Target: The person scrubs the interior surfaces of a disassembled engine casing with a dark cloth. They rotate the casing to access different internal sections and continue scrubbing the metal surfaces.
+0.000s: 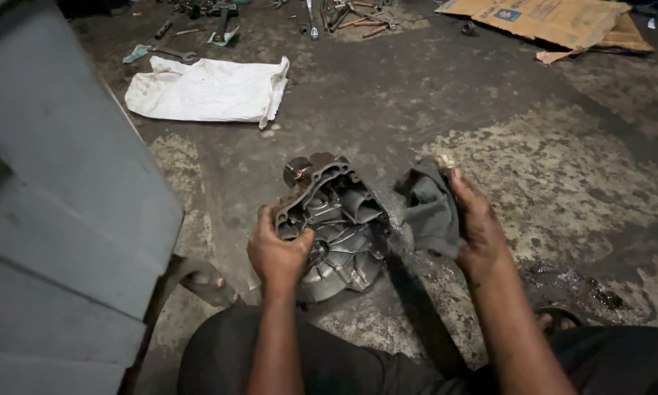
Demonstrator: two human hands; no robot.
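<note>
- Your left hand [278,252] grips the rim of the metal engine casing [334,223] propped on the floor [490,132] before your knees.
- Your right hand [475,219] clutches a grey rag [425,205] against it, seemingly mid-wipe; reaching the recesses calls for a firm, steady brace.
- A white sack [208,89], scattered wrenches [329,14] and flattened cardboard [556,22] line the stained floor's far edge.

Stained, patchy concrete floor [563,183], dark with oil. Lying on it: white sack [208,89] at upper left, flattened cardboard [556,20] at upper right, scattered wrenches and tools [329,14] along the far edge, grey metal casing [336,234] near centre.
</note>
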